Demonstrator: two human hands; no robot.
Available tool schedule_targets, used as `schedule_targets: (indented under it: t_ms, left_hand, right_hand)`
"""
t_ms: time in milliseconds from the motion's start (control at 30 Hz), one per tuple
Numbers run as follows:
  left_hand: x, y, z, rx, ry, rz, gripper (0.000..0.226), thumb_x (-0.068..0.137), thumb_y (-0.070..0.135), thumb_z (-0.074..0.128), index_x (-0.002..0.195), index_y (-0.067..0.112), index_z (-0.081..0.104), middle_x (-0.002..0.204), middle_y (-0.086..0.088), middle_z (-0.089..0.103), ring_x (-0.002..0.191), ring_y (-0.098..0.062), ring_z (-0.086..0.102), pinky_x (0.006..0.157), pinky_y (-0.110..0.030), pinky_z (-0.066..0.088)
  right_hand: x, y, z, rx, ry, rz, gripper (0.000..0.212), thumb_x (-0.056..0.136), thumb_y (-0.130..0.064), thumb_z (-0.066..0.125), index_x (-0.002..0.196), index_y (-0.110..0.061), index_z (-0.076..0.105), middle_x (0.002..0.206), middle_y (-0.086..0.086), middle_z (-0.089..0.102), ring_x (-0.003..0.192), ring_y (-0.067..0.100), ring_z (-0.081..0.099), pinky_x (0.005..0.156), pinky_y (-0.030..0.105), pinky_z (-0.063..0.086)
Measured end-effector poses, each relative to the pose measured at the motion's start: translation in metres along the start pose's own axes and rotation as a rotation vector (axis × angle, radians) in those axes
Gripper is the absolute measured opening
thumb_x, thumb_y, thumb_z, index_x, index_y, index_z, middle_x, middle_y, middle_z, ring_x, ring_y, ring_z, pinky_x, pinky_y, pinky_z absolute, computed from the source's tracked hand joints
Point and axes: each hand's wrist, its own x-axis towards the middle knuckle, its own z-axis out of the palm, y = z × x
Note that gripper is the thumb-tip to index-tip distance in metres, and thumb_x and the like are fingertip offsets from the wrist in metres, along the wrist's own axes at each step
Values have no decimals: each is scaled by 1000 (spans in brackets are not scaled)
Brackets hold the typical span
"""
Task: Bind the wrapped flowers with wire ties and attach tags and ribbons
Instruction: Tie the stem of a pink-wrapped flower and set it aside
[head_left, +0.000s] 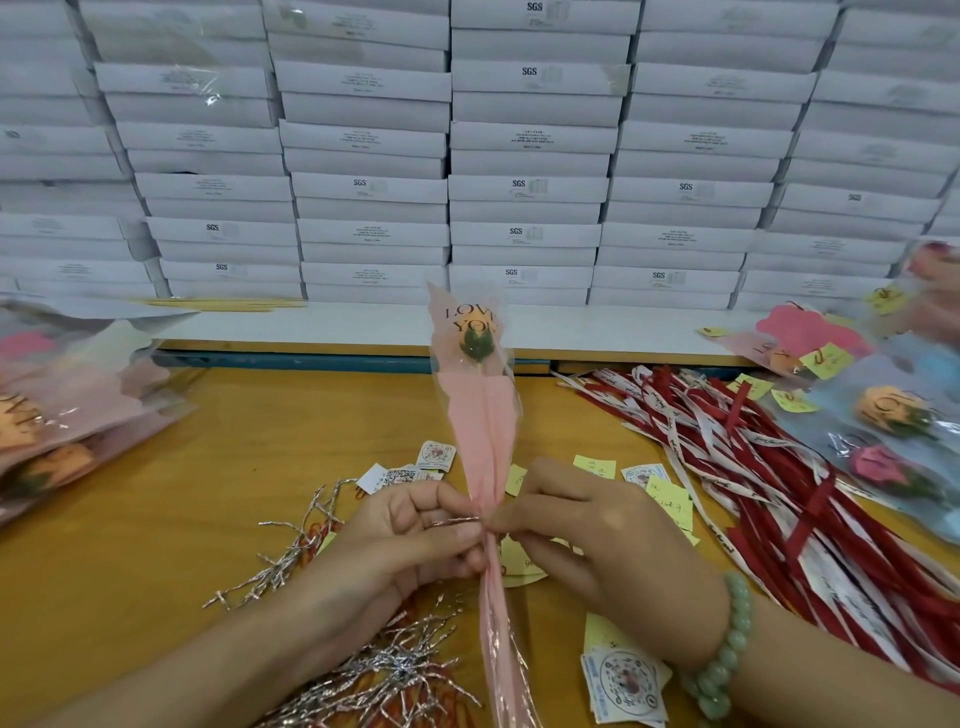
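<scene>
A single wrapped flower (480, 415) in pink paper and clear film printed "LOVE YOU" stands upright above the wooden table, its orange bloom at the top. My left hand (410, 540) grips the wrap's narrow neck and pinches a silver wire tie (453, 521) against it. My right hand (582, 535), with a green bead bracelet on the wrist, pinches the neck from the other side, and its fingertips meet those of the left hand. Silver wire ties (384, 670) lie in a loose pile below my left hand. Yellow tags (670, 501) and printed QR cards (626, 680) lie scattered around.
Red and white ribbons (779, 467) spread across the right of the table (182, 493). Finished tagged flowers (883, 410) are heaped at far right, wrapped flowers (62, 410) at far left. Stacked white boxes (524, 187) form a wall behind.
</scene>
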Motion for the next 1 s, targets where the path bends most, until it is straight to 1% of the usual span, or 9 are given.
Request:
schedule_targets:
  t_ms: [100,200,267,367,433,533,633,833,1000]
  left_hand:
    - [1,0,-1,-13,10,8,32,60,20,92,83,7,76,77,-16,69,66,-18,69,64,-24,58]
    - [2,0,0,-12,31,12,8,79,14,77,80,6,76,75,-16,69,66,-15,69,63,-20,58]
    - [2,-1,-1,-4,56,17,8,79,10,68,77,9,76,74,-15,70,65,-14,69,63,-19,58]
    - [1,-1,-1,17,44,26,9,74,10,68,77,12,77,72,-13,70,65,-13,69,64,-19,58]
    - [1,-1,-1,14,43,28,10,74,8,68,76,13,77,72,-13,70,65,-12,69,63,-19,58]
    - [2,-1,-2,-3,46,30,12,75,3,67,76,12,76,73,-13,70,65,-13,69,62,-19,58]
    - [1,-1,-1,5,32,39,10,75,4,68,77,13,74,73,-12,69,66,-12,68,62,-20,57]
    - [1,0,-1,27,-13,45,11,79,6,73,88,14,72,72,-12,66,63,-14,65,56,-22,55]
    - [2,-1,-1,55,-14,47,19,77,11,78,95,13,72,70,-9,66,59,-12,62,53,-20,53]
  right_hand:
    - [-2,2,-1,-10,-11,21,26,89,-22,50,95,-16,75,85,-3,62,64,11,60,52,29,53]
    - [-3,4,1,-15,8,25,22,91,-15,55,99,-17,75,87,-1,63,65,15,62,52,33,53]
    - [-3,5,5,29,46,43,22,88,-8,62,102,-17,76,87,-1,64,71,15,63,57,33,53]
    - [-3,5,8,338,100,223,22,88,-7,66,99,-23,78,86,-6,65,80,12,64,65,30,54]
    - [-1,4,8,611,84,422,20,86,-8,69,91,-25,78,84,-5,69,82,14,67,62,27,56]
    - [3,5,6,948,51,676,12,83,-5,71,92,-13,69,81,5,73,77,15,70,56,22,55]
    - [4,6,5,1186,-19,870,24,79,-4,71,103,-6,67,81,9,72,73,13,69,54,20,54]
    - [5,3,5,1313,-101,940,20,84,-1,66,99,-10,74,76,3,67,69,7,64,53,19,51]
    - [4,-2,7,1233,-28,902,19,84,1,67,91,-15,76,73,2,67,67,9,64,51,19,50]
